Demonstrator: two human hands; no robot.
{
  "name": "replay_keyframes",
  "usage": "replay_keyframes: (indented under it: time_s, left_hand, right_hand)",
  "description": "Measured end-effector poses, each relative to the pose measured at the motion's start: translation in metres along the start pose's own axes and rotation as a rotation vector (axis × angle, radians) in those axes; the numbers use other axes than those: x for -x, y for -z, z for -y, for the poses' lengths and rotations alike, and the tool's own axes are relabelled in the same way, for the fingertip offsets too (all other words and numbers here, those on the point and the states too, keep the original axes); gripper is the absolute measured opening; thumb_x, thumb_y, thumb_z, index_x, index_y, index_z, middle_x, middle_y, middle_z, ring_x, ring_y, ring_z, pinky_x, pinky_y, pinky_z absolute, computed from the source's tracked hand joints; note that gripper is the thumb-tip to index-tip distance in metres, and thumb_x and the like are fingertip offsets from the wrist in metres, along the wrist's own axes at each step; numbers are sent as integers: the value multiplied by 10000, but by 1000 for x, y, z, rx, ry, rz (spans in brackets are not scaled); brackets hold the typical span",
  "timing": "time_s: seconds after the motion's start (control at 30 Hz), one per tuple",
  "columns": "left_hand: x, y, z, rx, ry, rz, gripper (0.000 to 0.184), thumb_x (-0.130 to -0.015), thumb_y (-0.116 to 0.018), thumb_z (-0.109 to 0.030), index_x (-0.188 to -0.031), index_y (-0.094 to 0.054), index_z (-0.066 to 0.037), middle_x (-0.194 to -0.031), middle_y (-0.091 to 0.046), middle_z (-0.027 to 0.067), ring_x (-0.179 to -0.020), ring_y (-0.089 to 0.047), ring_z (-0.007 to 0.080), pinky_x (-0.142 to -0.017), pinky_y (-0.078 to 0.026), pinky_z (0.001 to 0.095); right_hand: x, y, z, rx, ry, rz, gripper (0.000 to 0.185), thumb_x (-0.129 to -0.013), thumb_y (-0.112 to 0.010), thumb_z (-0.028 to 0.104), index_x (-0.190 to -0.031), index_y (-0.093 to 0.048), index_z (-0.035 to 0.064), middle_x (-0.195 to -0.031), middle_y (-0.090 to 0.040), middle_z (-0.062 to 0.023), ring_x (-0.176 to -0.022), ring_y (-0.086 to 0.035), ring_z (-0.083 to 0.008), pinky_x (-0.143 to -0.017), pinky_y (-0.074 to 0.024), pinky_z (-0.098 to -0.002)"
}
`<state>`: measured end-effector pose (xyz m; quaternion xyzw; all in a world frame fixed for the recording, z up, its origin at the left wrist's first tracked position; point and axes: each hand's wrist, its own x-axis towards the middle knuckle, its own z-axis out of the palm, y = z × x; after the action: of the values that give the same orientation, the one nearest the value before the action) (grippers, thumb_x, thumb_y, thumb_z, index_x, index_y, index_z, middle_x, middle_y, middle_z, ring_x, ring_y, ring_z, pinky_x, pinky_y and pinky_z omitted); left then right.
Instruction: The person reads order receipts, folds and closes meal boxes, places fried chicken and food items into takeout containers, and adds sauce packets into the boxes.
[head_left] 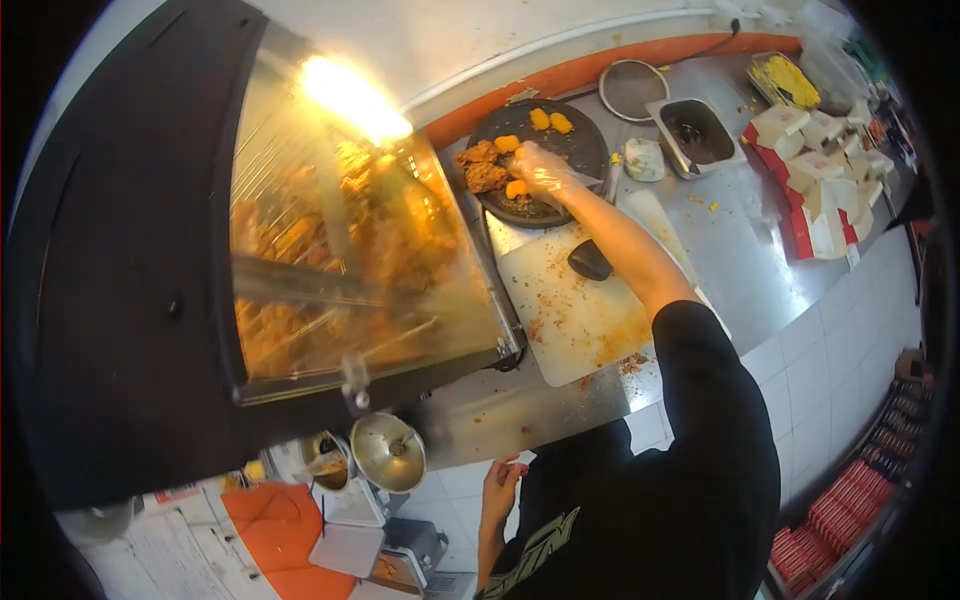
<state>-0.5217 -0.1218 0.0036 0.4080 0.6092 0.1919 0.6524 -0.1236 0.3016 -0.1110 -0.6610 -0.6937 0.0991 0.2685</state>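
Note:
My right hand [548, 172], in a clear plastic glove, reaches over a dark round plate [585, 135]. Its fingers are bent down among orange nuggets [516, 189]; whatever is between them is hidden. Pieces of brown fried chicken [486, 176] lie at the plate's left side, beside the fingertips. Two more nuggets sit farther back on the plate. Bare and low beside my body, my left hand [499, 490] has loosely curled fingers that are apart, with nothing visible in them. Under my right forearm, a dark object [590, 260] rests on the crumb-covered white cutting board [560, 320].
A lit glass-fronted warmer [350, 260] with fried food stands at left. Behind and right of the plate are a round sieve [632, 90], a metal container [700, 135] and a white lump [644, 160]. Red-and-white cartons [825, 190] crowd the counter's right end.

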Motion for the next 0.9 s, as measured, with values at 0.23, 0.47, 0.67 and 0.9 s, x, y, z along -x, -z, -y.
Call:
replay_keyframes:
  time_s: [0.23, 0.47, 0.67, 0.9]
  left_hand:
    - [4, 12, -3, 74, -133, -28, 251, -906, -532, -130, -1127, -502, -15, -897, -605, 81, -863, -567, 138, -802, -448, 257]
    - [7, 35, 25, -66, -140, -49, 261, -876, -576, -145, -1104, -528, -26, -902, -615, 73, -812, -586, 131, -755, -473, 268]
    - [19, 179, 26, -112, -468, -255, 185, -853, -598, -143, -1008, -568, -47, -889, -621, 41, -814, -595, 117, -734, -486, 277]
    - [75, 511, 13, -134, -577, -1004, 208, -890, -489, -168, -954, -601, -4, -765, -607, 33, -680, -566, 93, -647, -464, 237]
  right_hand:
    - [38, 39, -18, -1046, -113, -102, 454, -787, -624, 95, -1224, -507, 140, -876, -612, -59, -687, -552, -110, -610, -481, -268]
    - [189, 160, 166, -1539, -555, -202, 423, -854, -597, 325, -1195, -493, 97, -1124, -575, -67, -877, -568, -85, -589, -463, -153]
    - [307, 113, 252, -1541, -730, 320, 350, -789, -661, 282, -1075, -519, 139, -938, -553, -31, -669, -551, -116, -439, -451, -215]
    - [321, 72, 408, -1799, -345, 756, 413, -681, -751, 251, -981, -524, 81, -956, -517, -169, -587, -527, -208, -358, -395, -213]
